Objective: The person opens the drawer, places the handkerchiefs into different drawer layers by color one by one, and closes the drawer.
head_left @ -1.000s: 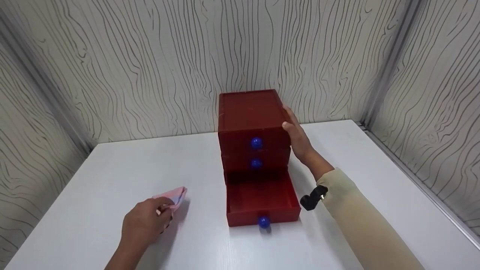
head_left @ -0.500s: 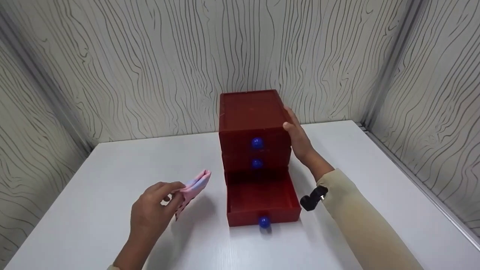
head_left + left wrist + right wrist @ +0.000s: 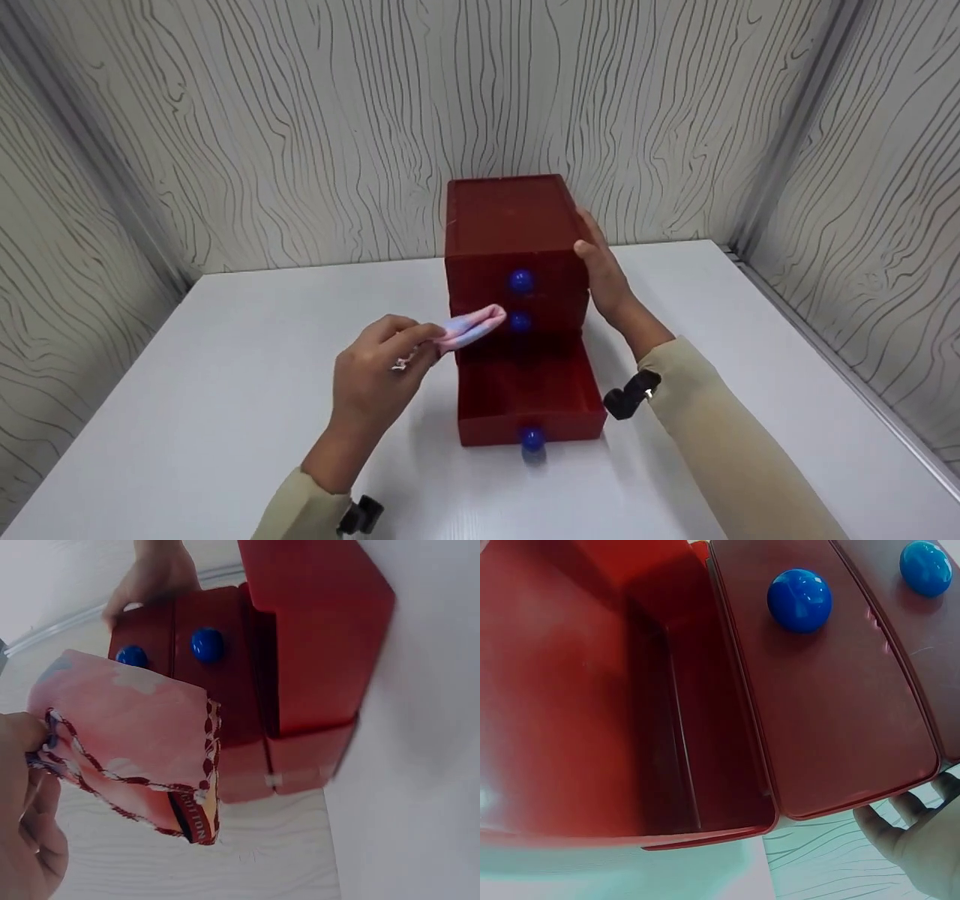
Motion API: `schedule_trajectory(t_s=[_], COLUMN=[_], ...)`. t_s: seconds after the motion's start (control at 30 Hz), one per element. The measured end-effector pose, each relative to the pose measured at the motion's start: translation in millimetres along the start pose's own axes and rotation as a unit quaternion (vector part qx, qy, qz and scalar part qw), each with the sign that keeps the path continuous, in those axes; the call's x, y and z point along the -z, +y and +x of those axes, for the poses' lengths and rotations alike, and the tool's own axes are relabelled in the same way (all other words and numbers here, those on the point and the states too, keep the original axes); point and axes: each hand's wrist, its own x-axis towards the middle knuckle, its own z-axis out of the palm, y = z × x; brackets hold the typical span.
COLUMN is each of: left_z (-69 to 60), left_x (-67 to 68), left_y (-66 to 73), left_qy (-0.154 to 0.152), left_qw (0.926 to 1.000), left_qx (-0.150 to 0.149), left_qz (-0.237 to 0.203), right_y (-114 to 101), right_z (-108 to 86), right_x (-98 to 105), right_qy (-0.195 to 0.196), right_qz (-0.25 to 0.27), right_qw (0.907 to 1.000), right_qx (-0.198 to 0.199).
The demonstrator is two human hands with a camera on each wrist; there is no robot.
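A small red drawer unit (image 3: 510,214) with blue round knobs stands on the white table, its bottom drawer (image 3: 517,429) pulled out. That drawer's inside (image 3: 570,712) looks bare in the right wrist view. My left hand (image 3: 379,371) pinches a folded pink and blue handkerchief (image 3: 474,328) between thumb and fingers, holding it in the air above the drawer's left side. In the left wrist view the handkerchief (image 3: 135,720) shows a dark red stitched edge and a label reading COTTON. My right hand (image 3: 609,281) rests against the unit's right side, thumb at the top front edge.
Two upper drawers (image 3: 480,285) are closed. Wood-grain patterned panels (image 3: 337,135) enclose the white table (image 3: 247,360) at the back and on both sides. A black device (image 3: 630,394) is on the right wrist.
My left hand has lifted the handkerchief from low over the table at left and carried it right and up to the drawer unit's front. My right hand stays against the unit.
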Motion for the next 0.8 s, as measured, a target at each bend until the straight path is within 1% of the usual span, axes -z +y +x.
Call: schedule_trajectory(t_s=[0.13,0.27,0.37,0.5,0.67,0.7,0.8], left_z=[5.1,3.8,0.3,-4.4,-6.7,-6.7,-7.3], left_x=[-16.4,-30.2,-39.1,-50.6,-66.4,-69.8,-80.3], left_y=[12.3,23.1,29.7,35.7,40.3,41.3,45.1], left_qy=[-0.016,-0.051,-0.08,-0.11,-0.139,-0.145,-0.164], left_qw=[0.9998,0.9979,0.9952,0.9924,0.9887,0.988,0.9855], left_qx=[-0.009,-0.007,-0.002,0.008,0.025,0.027,0.034], left_qz=[-0.01,-0.04,-0.056,-0.054,-0.049,-0.046,-0.028], right_y=[-0.5,-0.7,-1.1,1.1,21.0,25.8,31.7], right_z=[-0.6,-0.3,-1.4,-1.9,4.5,6.2,7.7], right_x=[-0.7,-3.5,-5.7,-8.0,-4.3,-3.0,-0.5], right_qy=[-0.001,-0.008,-0.007,0.0,0.001,0.001,0.008], right_qz=[0.001,0.006,0.005,0.0,-0.003,-0.002,-0.006], right_qw=[0.9999,0.9997,1.0,0.9997,1.0,1.0,0.9999], right_qx=[0.011,0.023,0.003,-0.023,-0.003,0.003,0.01])
